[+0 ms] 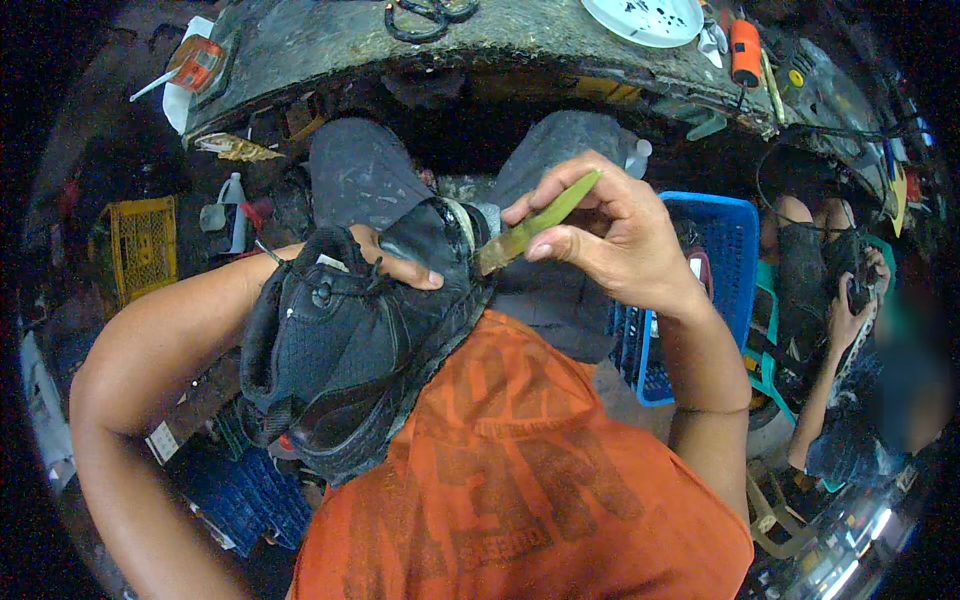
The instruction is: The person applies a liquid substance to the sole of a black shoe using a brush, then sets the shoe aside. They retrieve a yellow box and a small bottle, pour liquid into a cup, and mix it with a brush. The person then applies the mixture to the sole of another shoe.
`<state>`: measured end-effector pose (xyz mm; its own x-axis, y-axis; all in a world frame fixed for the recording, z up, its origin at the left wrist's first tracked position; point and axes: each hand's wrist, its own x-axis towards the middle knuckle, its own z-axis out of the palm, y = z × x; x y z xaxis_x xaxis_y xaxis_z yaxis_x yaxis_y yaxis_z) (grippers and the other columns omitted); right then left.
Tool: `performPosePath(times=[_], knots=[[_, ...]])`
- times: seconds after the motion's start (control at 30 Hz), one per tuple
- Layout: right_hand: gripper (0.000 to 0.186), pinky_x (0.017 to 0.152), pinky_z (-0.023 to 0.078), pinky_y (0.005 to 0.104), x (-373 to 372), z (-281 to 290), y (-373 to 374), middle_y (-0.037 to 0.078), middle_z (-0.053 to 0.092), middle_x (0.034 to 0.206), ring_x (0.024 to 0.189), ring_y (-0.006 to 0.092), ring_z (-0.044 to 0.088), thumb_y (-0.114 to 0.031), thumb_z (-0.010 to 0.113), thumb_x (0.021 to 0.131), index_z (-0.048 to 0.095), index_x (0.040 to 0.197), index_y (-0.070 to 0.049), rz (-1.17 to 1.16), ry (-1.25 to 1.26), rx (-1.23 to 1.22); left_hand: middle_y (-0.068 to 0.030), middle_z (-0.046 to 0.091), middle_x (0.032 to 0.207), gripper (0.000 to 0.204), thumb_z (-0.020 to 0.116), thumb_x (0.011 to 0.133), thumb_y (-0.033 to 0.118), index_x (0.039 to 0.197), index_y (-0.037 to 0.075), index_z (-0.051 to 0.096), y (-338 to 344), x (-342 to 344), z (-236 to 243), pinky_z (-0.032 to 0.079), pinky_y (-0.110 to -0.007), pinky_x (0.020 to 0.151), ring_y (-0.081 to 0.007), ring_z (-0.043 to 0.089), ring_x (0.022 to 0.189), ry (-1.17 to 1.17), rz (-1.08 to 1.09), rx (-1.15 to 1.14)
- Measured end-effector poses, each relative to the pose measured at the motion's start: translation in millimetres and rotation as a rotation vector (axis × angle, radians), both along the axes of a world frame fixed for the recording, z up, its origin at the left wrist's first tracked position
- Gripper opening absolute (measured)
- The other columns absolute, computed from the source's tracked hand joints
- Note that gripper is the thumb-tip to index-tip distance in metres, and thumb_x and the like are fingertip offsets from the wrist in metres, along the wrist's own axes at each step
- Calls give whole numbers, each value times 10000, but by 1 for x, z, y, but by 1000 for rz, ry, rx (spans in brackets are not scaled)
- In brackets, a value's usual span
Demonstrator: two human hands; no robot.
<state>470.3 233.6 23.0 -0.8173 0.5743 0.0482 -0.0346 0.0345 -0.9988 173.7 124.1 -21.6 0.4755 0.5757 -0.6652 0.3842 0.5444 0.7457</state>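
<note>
A black lace-up shoe (340, 335) lies across my lap against my shirt, its toe pointing away to the right. My left hand (405, 265) grips it from the far side, a finger and thumb showing over the upper near the toe; the rest is hidden behind the shoe. In my right hand (625, 235) is a flat brush with a green handle (562, 208), pinched between thumb and fingers. Its bristles touch the shoe at the toe edge, where a pale strip of the sole rim (460, 225) shows.
Beyond my knees a dark worktable (300, 65) carries an orange container (198, 65), a white plate (660, 22) and an orange cylinder (744, 52). A blue basket (738, 280) stands right of my arm. A person (840, 300) sits farther right. At left is a yellow crate (142, 250).
</note>
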Motion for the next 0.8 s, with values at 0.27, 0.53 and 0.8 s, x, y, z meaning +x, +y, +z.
performPosePath(times=[0.27, 0.53, 0.8], knots=[[257, 841, 597, 326, -14, 6, -3, 106, 738, 1029, 952, 189, 729, -99, 774, 885, 590, 1046, -19, 50, -104, 251, -91, 737, 1104, 415, 780, 882, 371, 1205, 114, 736, -3, 4, 19, 515, -334, 916, -175, 686, 1000, 204, 132, -284], [272, 810, 600, 322, -20, 5, -6, 95, 739, 1006, 915, 201, 745, -121, 785, 872, 602, 1042, -13, 117, -87, 240, -101, 707, 1170, 638, 852, 770, 429, 1247, 48, 667, 8, 12, 37, 503, -377, 961, -247, 659, 1080, 358, 125, -438], [271, 766, 593, 308, -28, 7, -8, 80, 736, 955, 864, 199, 750, -157, 795, 860, 634, 1024, -14, 124, -74, 335, -99, 711, 1152, 632, 849, 772, 441, 1231, 43, 674, 2, 8, 26, 511, -368, 948, -243, 661, 1069, 255, 130, -320]])
